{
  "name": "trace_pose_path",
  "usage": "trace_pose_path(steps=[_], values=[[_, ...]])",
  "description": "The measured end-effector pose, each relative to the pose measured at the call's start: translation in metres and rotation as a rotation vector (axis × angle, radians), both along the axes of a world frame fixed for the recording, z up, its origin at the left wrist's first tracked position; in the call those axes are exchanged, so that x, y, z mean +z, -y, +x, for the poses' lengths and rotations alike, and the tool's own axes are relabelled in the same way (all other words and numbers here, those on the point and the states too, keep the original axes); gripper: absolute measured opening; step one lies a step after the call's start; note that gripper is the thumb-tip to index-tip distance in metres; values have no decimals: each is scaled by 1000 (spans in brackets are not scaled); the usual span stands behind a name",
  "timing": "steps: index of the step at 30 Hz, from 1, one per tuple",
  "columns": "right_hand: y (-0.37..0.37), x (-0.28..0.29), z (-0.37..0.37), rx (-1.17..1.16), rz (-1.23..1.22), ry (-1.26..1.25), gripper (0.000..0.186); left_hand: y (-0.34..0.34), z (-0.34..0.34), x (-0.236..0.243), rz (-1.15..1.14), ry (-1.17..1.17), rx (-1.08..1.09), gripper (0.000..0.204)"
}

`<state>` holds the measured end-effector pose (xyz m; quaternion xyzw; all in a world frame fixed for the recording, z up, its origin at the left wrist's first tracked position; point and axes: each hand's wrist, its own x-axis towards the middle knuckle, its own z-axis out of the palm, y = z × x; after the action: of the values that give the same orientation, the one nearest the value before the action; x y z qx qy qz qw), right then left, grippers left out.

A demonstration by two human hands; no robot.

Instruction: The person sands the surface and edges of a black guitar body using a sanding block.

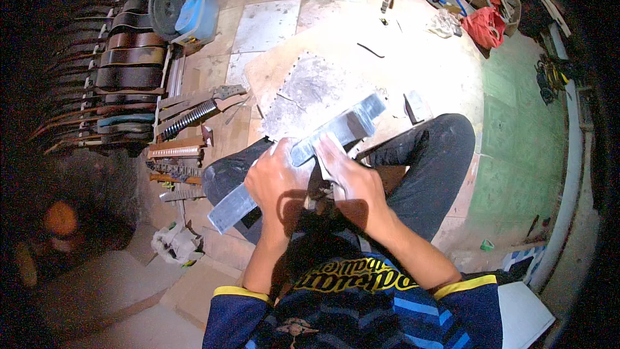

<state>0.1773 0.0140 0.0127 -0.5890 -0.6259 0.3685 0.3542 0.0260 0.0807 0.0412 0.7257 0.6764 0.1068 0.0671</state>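
Note:
A long, flat grey bar [234,209] slants across my lap, its lower left end out past my left knee. My left hand [279,174] is closed around its middle, fingers wrapped. Up and to the right, a thicker grey piece [336,130] with a dark patch lies roughly in line with the bar. Whether the two are one piece is hidden by my left hand. My right hand [349,178] grips the near side of this upper piece, thumb and fingers pressed to it. Pale dust coats the right fingers.
A row of guitars [132,58] stands at the left, beside a clear tub with a blue item [190,16]. Guitar necks [174,150] and a black-and-silver ribbed tool [190,118] lie nearer. A dusty grey sheet [316,90] is ahead; a red bag [484,28] sits far right.

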Motion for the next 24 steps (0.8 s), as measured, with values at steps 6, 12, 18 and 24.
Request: trace_pose_path(steps=[6,12,18,24], values=[[7,-9,4,42,-41,-132,68,-10,1,0,-92,-14,52,44],[5,2,14,-96,54,116,69,1,4,2,-74,21,31,42],[-6,-6,10,27,-175,-635,71,0,10,6,-55,-50,42,40],[-17,-36,-10,-172,415,27,65,-7,10,0,-2,-5,-25,43]])
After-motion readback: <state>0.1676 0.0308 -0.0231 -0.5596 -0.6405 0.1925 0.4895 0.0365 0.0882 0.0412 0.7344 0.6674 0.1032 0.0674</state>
